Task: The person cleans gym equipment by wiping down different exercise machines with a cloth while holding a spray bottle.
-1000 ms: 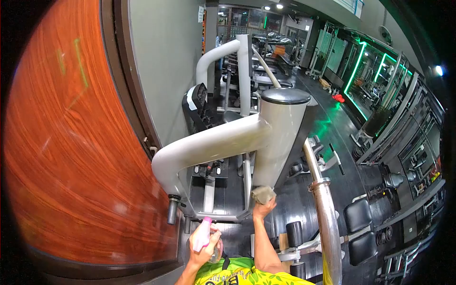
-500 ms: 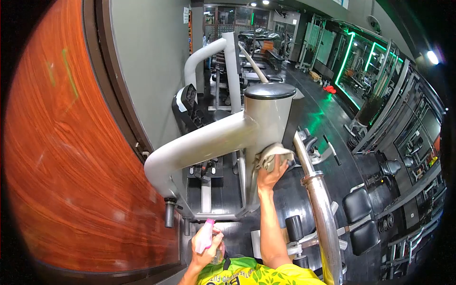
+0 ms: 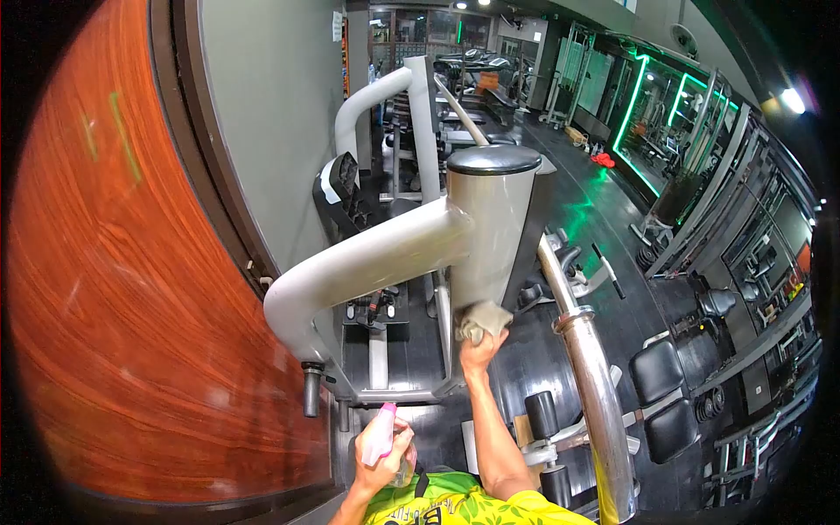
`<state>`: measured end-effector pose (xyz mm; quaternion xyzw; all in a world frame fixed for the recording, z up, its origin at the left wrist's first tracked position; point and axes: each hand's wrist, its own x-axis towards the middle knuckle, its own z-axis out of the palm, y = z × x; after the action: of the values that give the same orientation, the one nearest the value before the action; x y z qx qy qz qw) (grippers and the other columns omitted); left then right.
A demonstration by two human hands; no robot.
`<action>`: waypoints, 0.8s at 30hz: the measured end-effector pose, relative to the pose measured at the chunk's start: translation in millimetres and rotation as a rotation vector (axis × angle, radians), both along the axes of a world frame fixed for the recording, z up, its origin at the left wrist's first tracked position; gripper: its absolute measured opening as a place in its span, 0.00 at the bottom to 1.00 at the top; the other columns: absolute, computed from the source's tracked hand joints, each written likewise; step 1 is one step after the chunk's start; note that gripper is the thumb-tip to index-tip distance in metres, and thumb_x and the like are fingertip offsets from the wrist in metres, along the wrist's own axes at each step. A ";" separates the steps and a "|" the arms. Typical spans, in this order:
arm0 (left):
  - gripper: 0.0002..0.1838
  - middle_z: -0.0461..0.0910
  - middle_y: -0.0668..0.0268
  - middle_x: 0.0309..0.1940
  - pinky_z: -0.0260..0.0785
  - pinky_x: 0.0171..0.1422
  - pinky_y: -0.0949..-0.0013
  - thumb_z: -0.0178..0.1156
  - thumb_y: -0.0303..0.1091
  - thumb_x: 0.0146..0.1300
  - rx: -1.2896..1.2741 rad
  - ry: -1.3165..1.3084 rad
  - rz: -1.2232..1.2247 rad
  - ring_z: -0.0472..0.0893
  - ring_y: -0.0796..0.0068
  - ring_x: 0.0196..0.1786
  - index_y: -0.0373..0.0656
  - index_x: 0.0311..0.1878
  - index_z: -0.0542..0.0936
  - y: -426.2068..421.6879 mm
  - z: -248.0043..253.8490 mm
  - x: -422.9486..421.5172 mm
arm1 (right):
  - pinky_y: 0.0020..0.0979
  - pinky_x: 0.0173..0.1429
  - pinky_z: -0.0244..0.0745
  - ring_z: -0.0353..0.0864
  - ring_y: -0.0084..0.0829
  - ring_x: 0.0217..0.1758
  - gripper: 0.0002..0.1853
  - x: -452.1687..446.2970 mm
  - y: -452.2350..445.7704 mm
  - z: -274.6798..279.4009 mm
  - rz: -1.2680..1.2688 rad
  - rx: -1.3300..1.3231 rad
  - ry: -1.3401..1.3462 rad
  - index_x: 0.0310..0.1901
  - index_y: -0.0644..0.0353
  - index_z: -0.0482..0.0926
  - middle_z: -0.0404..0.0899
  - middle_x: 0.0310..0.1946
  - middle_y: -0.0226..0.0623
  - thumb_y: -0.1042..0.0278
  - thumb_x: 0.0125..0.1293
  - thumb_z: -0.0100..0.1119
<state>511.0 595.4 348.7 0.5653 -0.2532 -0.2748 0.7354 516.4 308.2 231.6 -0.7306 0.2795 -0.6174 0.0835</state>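
Note:
My right hand [image 3: 482, 350] is closed on a greyish-beige cloth [image 3: 483, 322], which lies against the lower part of a thick pale-grey upright [image 3: 492, 227] of a gym machine. The upright has a rounded black cap [image 3: 494, 159], and a bent pale tube [image 3: 367, 258] joins its left side. Low in the view, my left hand [image 3: 385, 455] is wrapped round a spray bottle [image 3: 380, 436] with a pink and white head. The bottle's clear body is partly hidden by the fingers.
A chrome bar [image 3: 595, 394] stands right of my right forearm. Black padded seats [image 3: 658, 372] are further right. A wooden door [image 3: 157, 289] and grey wall fill the left. More machines and a green-lit mirror [image 3: 669, 122] stand behind.
The cloth and my right hand rose along the upright, then came back down to its lower part. The view has shifted slightly. My left hand still holds the bottle.

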 end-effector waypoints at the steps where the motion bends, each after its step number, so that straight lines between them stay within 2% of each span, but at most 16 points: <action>1: 0.05 0.76 0.65 0.23 0.69 0.26 0.75 0.58 0.20 0.60 0.000 0.000 0.000 0.77 0.79 0.21 0.33 0.38 0.73 0.8 -0.3 -0.3 | 0.49 0.56 0.59 0.71 0.52 0.51 0.15 7.6 -2.7 22.3 0.026 -0.053 -0.035 0.43 0.62 0.78 0.77 0.44 0.47 0.66 0.55 0.57; 3: 0.06 0.76 0.65 0.24 0.69 0.26 0.75 0.58 0.20 0.60 0.018 -0.021 0.032 0.78 0.79 0.21 0.33 0.39 0.72 0.5 -0.9 1.9 | 0.47 0.55 0.59 0.73 0.47 0.51 0.13 22.0 -1.2 74.5 0.056 -0.158 -0.082 0.39 0.57 0.79 0.78 0.44 0.41 0.61 0.55 0.59; 6: 0.06 0.76 0.64 0.24 0.69 0.26 0.75 0.58 0.20 0.60 0.011 -0.027 0.037 0.78 0.79 0.22 0.33 0.39 0.72 1.2 -4.7 4.2 | 0.46 0.55 0.57 0.73 0.47 0.51 0.12 28.4 -2.1 60.8 0.024 -0.088 0.031 0.39 0.55 0.80 0.78 0.43 0.39 0.66 0.51 0.61; 8: 0.06 0.76 0.64 0.24 0.69 0.26 0.75 0.58 0.20 0.60 0.013 -0.016 0.034 0.78 0.79 0.22 0.33 0.40 0.73 2.2 -5.4 3.8 | 0.46 0.55 0.57 0.72 0.45 0.51 0.16 14.4 10.0 30.1 0.058 -0.055 0.113 0.41 0.54 0.80 0.77 0.44 0.38 0.71 0.46 0.62; 9: 0.06 0.76 0.64 0.24 0.70 0.26 0.74 0.58 0.19 0.60 0.011 -0.009 0.031 0.78 0.79 0.22 0.32 0.40 0.73 2.5 -5.6 4.3 | 0.46 0.56 0.58 0.72 0.46 0.53 0.15 9.5 18.0 0.3 -0.008 0.033 0.166 0.41 0.55 0.79 0.77 0.46 0.43 0.71 0.48 0.60; 10: 0.06 0.76 0.64 0.24 0.70 0.26 0.74 0.58 0.19 0.60 0.015 -0.010 0.031 0.78 0.79 0.22 0.32 0.40 0.73 4.2 -5.7 3.6 | 0.48 0.55 0.58 0.71 0.46 0.54 0.17 2.7 18.6 -43.9 -0.005 0.033 0.177 0.43 0.57 0.79 0.76 0.47 0.44 0.72 0.48 0.62; 12: 0.06 0.77 0.64 0.24 0.70 0.26 0.74 0.58 0.19 0.60 0.011 0.011 0.057 0.78 0.79 0.22 0.32 0.40 0.73 6.2 -5.1 4.0 | 0.48 0.54 0.60 0.71 0.47 0.54 0.19 -10.8 31.7 -98.8 -0.064 0.317 0.350 0.46 0.60 0.78 0.76 0.47 0.45 0.70 0.48 0.64; 15: 0.06 0.76 0.64 0.24 0.70 0.26 0.74 0.58 0.19 0.61 0.048 -0.028 0.091 0.77 0.79 0.22 0.32 0.40 0.73 12.2 -4.1 6.3 | 0.48 0.52 0.60 0.73 0.44 0.54 0.21 -15.1 39.9 -100.8 -0.143 0.338 0.315 0.44 0.59 0.79 0.77 0.46 0.42 0.74 0.43 0.67; 16: 0.06 0.76 0.64 0.24 0.70 0.26 0.74 0.58 0.19 0.61 0.052 -0.024 0.096 0.77 0.79 0.22 0.32 0.40 0.73 13.7 -4.4 7.5 | 0.48 0.51 0.60 0.73 0.45 0.52 0.20 -10.7 36.9 -82.1 -0.102 0.286 0.215 0.43 0.61 0.78 0.76 0.44 0.43 0.71 0.44 0.67; 17: 0.06 0.76 0.64 0.24 0.70 0.26 0.74 0.58 0.19 0.61 0.043 -0.003 0.097 0.77 0.79 0.22 0.32 0.40 0.73 14.4 -5.0 8.7 | 0.48 0.51 0.60 0.73 0.45 0.52 0.20 -4.8 32.6 -54.2 -0.102 0.289 0.222 0.43 0.61 0.78 0.76 0.44 0.43 0.71 0.44 0.67; 19: 0.06 0.77 0.64 0.25 0.70 0.26 0.74 0.58 0.19 0.61 0.028 0.022 0.093 0.77 0.79 0.22 0.32 0.40 0.73 11.6 -3.8 9.1 | 0.48 0.50 0.60 0.72 0.48 0.45 0.19 7.2 19.3 4.2 -0.043 0.013 0.100 0.40 0.64 0.77 0.75 0.39 0.44 0.67 0.45 0.68; 20: 0.06 0.76 0.64 0.25 0.70 0.26 0.74 0.58 0.19 0.61 0.015 0.018 0.090 0.77 0.79 0.22 0.32 0.40 0.73 9.6 -2.1 9.5 | 0.48 0.50 0.60 0.72 0.48 0.45 0.19 9.5 16.6 25.1 -0.045 0.009 0.101 0.40 0.64 0.77 0.75 0.39 0.44 0.67 0.45 0.68; 22: 0.06 0.76 0.64 0.25 0.70 0.26 0.74 0.58 0.20 0.61 0.000 0.014 0.090 0.77 0.79 0.22 0.32 0.40 0.73 6.1 -0.5 11.9 | 0.48 0.47 0.59 0.69 0.48 0.37 0.18 14.1 14.7 57.1 0.015 -0.133 0.004 0.37 0.65 0.75 0.72 0.34 0.44 0.65 0.47 0.68; 24: 0.06 0.76 0.65 0.24 0.69 0.26 0.75 0.58 0.20 0.60 0.003 -0.006 0.082 0.77 0.79 0.22 0.32 0.40 0.73 4.0 -1.4 12.1 | 0.47 0.47 0.59 0.69 0.48 0.36 0.17 16.7 13.5 76.6 0.003 -0.169 0.040 0.36 0.65 0.75 0.72 0.33 0.45 0.64 0.48 0.68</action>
<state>523.1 599.4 347.4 0.5772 -0.2315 -0.2435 0.7443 533.1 321.7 308.2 -0.7475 0.2269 -0.6241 0.0167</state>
